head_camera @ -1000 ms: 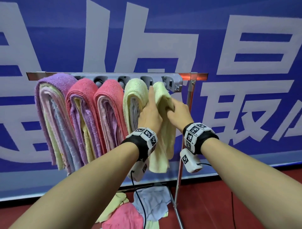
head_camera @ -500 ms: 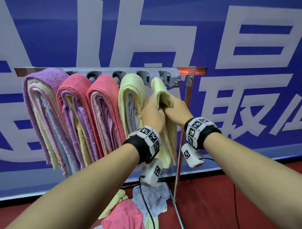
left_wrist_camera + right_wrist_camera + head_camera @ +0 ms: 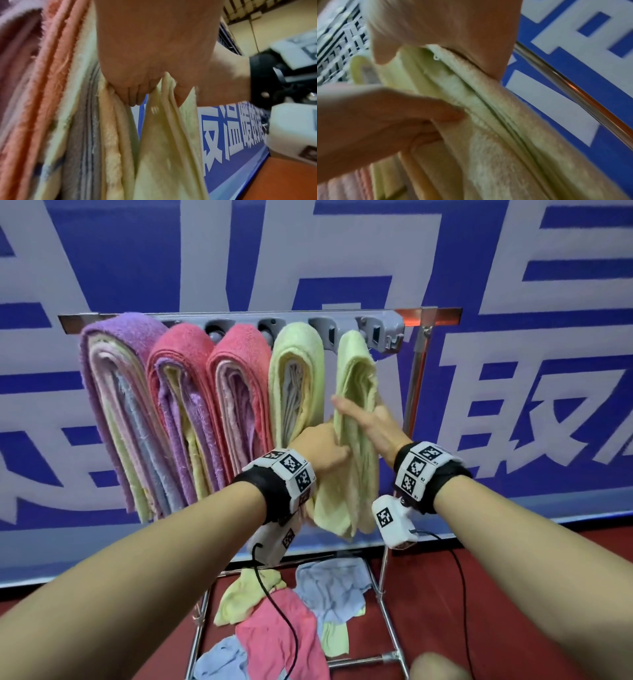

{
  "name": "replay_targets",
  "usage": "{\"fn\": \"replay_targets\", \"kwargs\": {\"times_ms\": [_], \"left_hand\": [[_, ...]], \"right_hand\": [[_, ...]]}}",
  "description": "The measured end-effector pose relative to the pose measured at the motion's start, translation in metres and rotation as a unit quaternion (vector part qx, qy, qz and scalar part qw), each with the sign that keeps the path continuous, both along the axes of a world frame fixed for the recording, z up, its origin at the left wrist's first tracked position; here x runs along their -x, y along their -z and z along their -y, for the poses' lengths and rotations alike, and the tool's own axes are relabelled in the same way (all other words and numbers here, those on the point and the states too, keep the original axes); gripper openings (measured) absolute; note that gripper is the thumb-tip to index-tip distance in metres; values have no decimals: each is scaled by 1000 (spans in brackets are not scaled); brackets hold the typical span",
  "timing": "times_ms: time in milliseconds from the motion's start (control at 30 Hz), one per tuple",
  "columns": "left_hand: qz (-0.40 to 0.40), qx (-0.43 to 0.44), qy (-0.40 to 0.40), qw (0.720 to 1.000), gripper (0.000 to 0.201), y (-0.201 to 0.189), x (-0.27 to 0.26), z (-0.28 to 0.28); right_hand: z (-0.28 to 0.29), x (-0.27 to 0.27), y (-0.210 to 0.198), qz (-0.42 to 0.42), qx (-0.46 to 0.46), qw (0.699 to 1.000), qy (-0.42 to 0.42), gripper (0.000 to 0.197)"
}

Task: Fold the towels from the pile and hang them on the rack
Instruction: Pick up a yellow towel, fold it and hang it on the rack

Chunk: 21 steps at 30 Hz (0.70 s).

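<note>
A pale yellow folded towel (image 3: 356,378) hangs over the rightmost peg of the rack (image 3: 424,313). My left hand (image 3: 325,451) grips its left layers at mid height; in the left wrist view the hand (image 3: 154,97) has fingers and thumb curled round folds of the yellow towel (image 3: 164,135). My right hand (image 3: 363,419) clasps the towel from the right, thumb across the front and fingers hidden behind. In the right wrist view the towel (image 3: 488,121) runs under that hand's palm. A loose pile of towels (image 3: 274,628) lies on the floor under the rack.
Several folded towel stacks fill the pegs to the left: purple (image 3: 116,392), two pink (image 3: 178,398), and yellow (image 3: 294,378). The rack's metal upright (image 3: 414,378) stands just right of my hands. A blue and white banner (image 3: 513,371) backs the rack; the floor (image 3: 513,611) is red.
Both hands have slid down the yellow towel from just under the peg to mid height. The left hand, earlier flat and pointing up, now grips the layers.
</note>
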<state>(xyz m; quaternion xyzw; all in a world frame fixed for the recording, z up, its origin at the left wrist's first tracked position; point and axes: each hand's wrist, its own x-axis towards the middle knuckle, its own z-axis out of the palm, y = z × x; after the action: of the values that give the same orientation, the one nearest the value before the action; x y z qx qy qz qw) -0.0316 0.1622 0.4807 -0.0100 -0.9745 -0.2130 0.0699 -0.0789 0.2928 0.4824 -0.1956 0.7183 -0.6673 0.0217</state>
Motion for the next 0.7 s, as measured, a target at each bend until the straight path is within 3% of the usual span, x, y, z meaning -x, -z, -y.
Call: {"fn": "replay_targets", "kwargs": {"times_ms": [67, 200, 267, 367, 433, 567, 633, 700], "left_hand": [[-12, 27, 12, 999, 40, 5, -3, -3], [-35, 103, -46, 993, 51, 14, -13, -3], [-43, 143, -56, 987, 57, 20, -19, 2], [-63, 166, -58, 982, 46, 20, -23, 0], [-88, 145, -39, 985, 41, 19, -27, -3], [-179, 72, 17, 981, 29, 24, -35, -6], [-202, 106, 54, 972, 32, 35, -41, -4], [-217, 194, 97, 952, 43, 52, -45, 2]], "right_hand": [[13, -5, -3, -37, -86, 995, 30, 74], [13, 3, 2, -78, -120, 981, 134, 43], [1, 7, 1, -111, -167, 963, 178, 36], [-15, 11, -4, -147, -182, 945, 228, 34], [-15, 7, -3, -131, -170, 955, 204, 41], [-4, -4, 14, -42, -211, 975, 65, 66], [-3, -3, 26, -14, -220, 975, 42, 74], [-5, -1, 41, 8, -205, 978, 26, 75]]}}
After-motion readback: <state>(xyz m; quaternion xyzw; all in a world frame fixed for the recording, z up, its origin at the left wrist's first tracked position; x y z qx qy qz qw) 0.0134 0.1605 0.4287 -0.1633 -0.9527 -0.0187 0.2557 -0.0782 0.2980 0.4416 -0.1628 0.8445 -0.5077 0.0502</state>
